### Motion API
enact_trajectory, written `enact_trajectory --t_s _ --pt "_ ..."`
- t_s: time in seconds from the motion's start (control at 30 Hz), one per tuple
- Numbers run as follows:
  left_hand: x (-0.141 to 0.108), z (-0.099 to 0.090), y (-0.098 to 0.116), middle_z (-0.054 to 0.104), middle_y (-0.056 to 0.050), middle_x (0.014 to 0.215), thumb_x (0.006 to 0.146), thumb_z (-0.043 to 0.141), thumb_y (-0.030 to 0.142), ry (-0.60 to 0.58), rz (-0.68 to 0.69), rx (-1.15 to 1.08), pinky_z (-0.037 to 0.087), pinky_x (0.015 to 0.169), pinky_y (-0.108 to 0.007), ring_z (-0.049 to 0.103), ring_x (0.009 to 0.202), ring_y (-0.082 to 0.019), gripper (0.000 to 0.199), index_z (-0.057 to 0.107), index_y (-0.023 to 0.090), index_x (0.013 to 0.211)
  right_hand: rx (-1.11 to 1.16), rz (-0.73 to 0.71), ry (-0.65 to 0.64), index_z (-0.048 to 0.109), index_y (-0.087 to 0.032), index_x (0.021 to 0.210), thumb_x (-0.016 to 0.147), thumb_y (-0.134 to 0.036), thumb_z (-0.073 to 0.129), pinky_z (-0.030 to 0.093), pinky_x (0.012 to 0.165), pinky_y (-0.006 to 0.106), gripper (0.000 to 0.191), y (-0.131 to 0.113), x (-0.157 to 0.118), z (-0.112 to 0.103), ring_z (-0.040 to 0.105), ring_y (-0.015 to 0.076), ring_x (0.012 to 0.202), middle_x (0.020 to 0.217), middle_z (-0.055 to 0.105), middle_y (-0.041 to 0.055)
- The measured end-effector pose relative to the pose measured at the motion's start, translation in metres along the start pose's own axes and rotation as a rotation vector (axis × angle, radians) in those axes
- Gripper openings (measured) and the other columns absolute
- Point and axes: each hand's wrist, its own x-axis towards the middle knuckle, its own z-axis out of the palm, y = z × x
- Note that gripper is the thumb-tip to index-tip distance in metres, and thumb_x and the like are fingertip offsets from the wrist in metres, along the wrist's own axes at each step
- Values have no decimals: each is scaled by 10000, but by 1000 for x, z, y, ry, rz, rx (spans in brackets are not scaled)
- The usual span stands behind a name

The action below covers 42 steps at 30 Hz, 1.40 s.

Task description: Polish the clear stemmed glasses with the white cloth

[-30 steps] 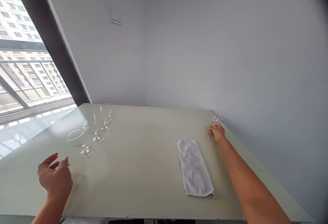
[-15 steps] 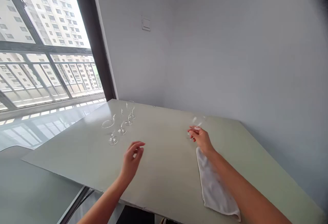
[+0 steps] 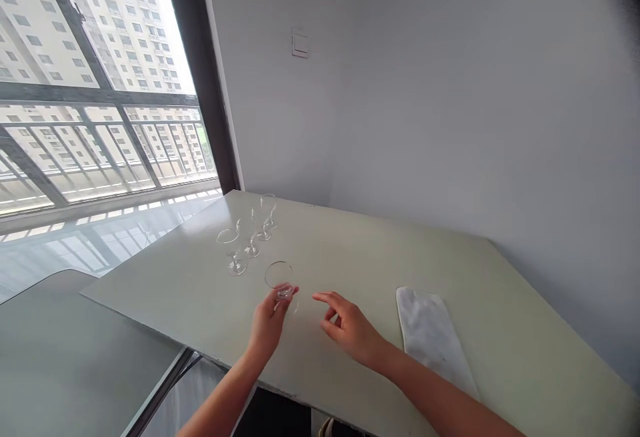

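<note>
Stemmed glass [image 3: 279, 276], clamped in the grip of the left hand [image 3: 267, 327], is over the bench [image 3: 375, 257]; the right hand [image 3: 350, 329] just beside has its grip apart (three more glasses [image 3: 251, 240] stand beyond).

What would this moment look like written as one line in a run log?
left hand: holds stemmed glass | right hand: open, empty, beside it | table: three more stemmed glasses, white towel

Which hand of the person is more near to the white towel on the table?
The right hand is nearer: it is beside the folded white towel, not touching it. The left hand is farther, beyond the right hand, holding a clear glass.
</note>
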Motion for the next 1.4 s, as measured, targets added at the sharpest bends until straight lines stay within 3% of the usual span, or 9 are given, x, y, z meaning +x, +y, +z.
enact_trajectory --t_s 0.2,0.4,0.5,0.7,0.83,0.97,1.03,1.2,1.4 --pt "21 -75 -10 671 -79 974 737 503 479 205 -157 190 398 860 -366 578 973 -228 429 550 162 1022 -166 152 309 604 -252 991 783 -336 455 495 650 280 269 37 -38 -64 565 148 755 1071 588 38" --pt "23 -102 -10 667 -63 992 743 473 478 286 -189 323 422 778 -323 589 932 -219 412 573 186 1016 -309 324 555 624 -260 928 751 -410 464 496 645 285 283 76 -77 -107 587 158 697 1049 620 36" --pt "29 -108 -14 654 -65 1022 745 461 475 318 -196 380 426 745 -310 591 909 -218 419 579 193 1032 -472 333 552 620 -269 922 775 -430 421 500 638 305 296 92 -91 -112 594 171 715 1067 614 32" --pt "44 -122 -26 649 -79 956 742 453 472 353 -263 538 418 755 -348 590 860 -240 461 570 209 1102 -966 204 533 616 -228 1017 819 -442 343 399 910 469 400 118 -105 -108 462 281 1133 1189 551 76" --pt "37 -124 -27 513 -120 1186 704 483 411 440 -164 645 386 859 -401 514 1030 -290 555 489 174 1206 -1042 193 391 480 -211 1239 818 -511 379 333 991 479 526 132 -110 -96 298 283 1277 1366 384 81" --pt "9 -108 -13 415 -161 1226 659 508 319 942 93 692 311 962 -417 356 1189 -302 616 436 117 1237 -1008 207 283 385 -206 1317 836 -517 366 312 1016 466 574 139 -108 -77 255 271 1298 1413 299 85" --pt "-5 -91 -3 408 -165 1199 652 524 318 1035 212 651 329 950 -411 375 1163 -290 570 471 117 1183 -991 203 276 375 -206 1325 843 -507 357 299 1021 477 568 135 -100 -67 235 278 1304 1415 291 90" --pt "-36 -27 11 474 -118 1088 731 509 330 629 368 527 359 923 -428 424 1103 -262 406 473 171 1103 -894 94 85 299 -197 1364 867 -480 323 208 1062 466 573 106 -53 -39 141 268 1331 1443 218 84" --pt "-76 47 -3 500 -107 1095 740 470 184 136 512 468 467 796 -359 516 1020 -220 312 501 220 1048 -769 -116 -189 241 -183 1383 860 -524 304 94 1088 426 628 84 41 -15 60 253 1343 1468 122 68"
